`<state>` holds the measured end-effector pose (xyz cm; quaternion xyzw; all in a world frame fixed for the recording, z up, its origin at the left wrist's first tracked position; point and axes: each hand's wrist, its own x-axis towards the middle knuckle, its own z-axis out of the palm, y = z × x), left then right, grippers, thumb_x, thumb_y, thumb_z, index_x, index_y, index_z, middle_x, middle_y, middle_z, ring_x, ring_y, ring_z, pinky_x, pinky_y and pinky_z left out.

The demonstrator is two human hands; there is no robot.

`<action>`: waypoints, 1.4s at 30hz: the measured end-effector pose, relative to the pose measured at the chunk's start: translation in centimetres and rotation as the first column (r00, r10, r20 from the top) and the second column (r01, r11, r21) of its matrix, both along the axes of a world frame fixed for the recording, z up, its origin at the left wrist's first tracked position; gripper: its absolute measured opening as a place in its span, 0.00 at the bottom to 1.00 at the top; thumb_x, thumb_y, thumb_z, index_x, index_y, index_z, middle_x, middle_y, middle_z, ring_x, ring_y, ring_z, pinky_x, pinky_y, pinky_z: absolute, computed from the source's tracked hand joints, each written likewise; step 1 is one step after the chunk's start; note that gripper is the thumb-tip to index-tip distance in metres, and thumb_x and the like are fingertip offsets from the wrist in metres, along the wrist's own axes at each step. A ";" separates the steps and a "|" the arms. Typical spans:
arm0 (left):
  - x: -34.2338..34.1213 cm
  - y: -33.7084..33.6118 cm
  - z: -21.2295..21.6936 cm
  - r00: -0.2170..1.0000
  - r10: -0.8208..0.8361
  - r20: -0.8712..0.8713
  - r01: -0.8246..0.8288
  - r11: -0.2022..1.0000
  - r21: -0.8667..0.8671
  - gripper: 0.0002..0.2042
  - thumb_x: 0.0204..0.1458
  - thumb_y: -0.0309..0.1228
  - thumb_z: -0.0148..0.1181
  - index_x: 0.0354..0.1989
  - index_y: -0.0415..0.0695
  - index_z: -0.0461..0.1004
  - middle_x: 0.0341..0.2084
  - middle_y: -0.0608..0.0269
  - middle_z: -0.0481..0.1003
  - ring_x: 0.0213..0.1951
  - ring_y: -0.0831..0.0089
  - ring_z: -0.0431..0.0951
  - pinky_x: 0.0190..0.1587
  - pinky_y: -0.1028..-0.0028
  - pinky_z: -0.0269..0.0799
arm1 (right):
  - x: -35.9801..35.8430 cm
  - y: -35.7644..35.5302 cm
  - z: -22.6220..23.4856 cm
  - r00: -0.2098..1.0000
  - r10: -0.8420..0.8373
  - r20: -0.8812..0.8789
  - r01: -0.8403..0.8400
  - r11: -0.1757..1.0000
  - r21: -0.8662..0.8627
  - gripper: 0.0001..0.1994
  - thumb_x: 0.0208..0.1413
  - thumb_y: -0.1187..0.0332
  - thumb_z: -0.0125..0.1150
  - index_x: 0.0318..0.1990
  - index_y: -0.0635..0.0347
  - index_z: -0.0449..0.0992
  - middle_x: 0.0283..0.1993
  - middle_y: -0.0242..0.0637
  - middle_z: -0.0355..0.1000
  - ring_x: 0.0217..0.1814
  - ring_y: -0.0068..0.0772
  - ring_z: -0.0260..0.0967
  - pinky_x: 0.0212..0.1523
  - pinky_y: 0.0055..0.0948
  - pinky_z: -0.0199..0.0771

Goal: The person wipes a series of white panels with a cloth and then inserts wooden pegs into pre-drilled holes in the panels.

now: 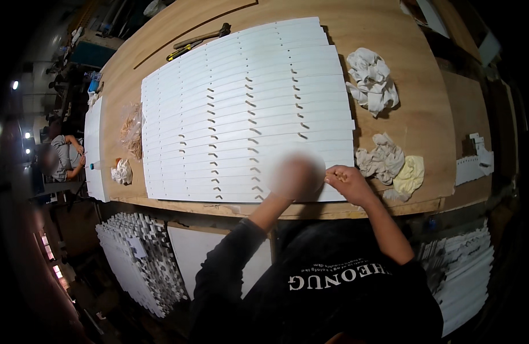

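Observation:
White boards lie side by side across the wooden table, with rows of small drilled holes. Wooden dowels stand in many of these holes, most of them in the middle and nearer rows. Over the near right part of the boards is my left hand, its fingers smeared by a blur, so what it holds cannot be made out. Just to its right, at the boards' right edge, my right hand is closed around several light wooden dowels.
A hammer and a yellow-black cutter lie beyond the boards. A plastic bag of dowels sits to the left. Crumpled white cloths and a yellow cloth lie right. Stacked white parts stand below; another person is far left.

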<state>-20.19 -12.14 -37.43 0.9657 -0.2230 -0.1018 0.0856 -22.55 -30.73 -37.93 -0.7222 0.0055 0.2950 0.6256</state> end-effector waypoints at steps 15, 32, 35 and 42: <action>-4.4 4.2 -3.3 0.803 0.481 -0.351 -0.595 0.614 -0.519 0.05 0.49 0.28 0.61 0.29 0.39 0.77 0.23 0.57 0.77 0.25 0.70 0.75 0.31 0.75 0.69 | -0.8 1.0 -2.3 0.980 0.094 0.173 -0.060 0.980 -0.192 0.13 0.53 0.62 0.57 0.43 0.56 0.76 0.35 0.42 0.76 0.36 0.36 0.74 0.41 0.29 0.71; -2.4 2.2 -1.3 0.998 0.048 -0.040 -0.052 0.994 -0.099 0.06 0.44 0.26 0.57 0.32 0.41 0.73 0.29 0.57 0.71 0.34 0.63 0.75 0.35 0.68 0.73 | -1.3 1.5 -2.3 0.864 0.000 -0.503 0.323 0.767 0.555 0.11 0.58 0.62 0.54 0.44 0.57 0.67 0.21 0.24 0.59 0.13 0.12 0.52 0.10 0.13 0.46; -4.6 2.0 -0.5 0.937 0.244 -0.251 -0.346 0.754 -0.558 0.06 0.48 0.26 0.58 0.34 0.40 0.75 0.32 0.61 0.74 0.33 0.71 0.75 0.35 0.72 0.72 | -1.7 1.0 -2.9 0.874 0.058 -0.482 0.318 0.682 0.658 0.11 0.57 0.62 0.55 0.43 0.57 0.67 0.20 0.24 0.59 0.14 0.11 0.51 0.10 0.12 0.46; -6.1 2.8 -2.2 0.655 0.292 -0.697 -0.755 0.239 -0.610 0.06 0.50 0.27 0.59 0.30 0.36 0.75 0.24 0.64 0.76 0.26 0.82 0.72 0.33 0.80 0.67 | -1.8 1.8 -2.2 0.961 -0.063 -0.270 0.163 0.916 0.366 0.10 0.58 0.65 0.52 0.44 0.58 0.71 0.22 0.24 0.59 0.16 0.12 0.53 0.14 0.14 0.52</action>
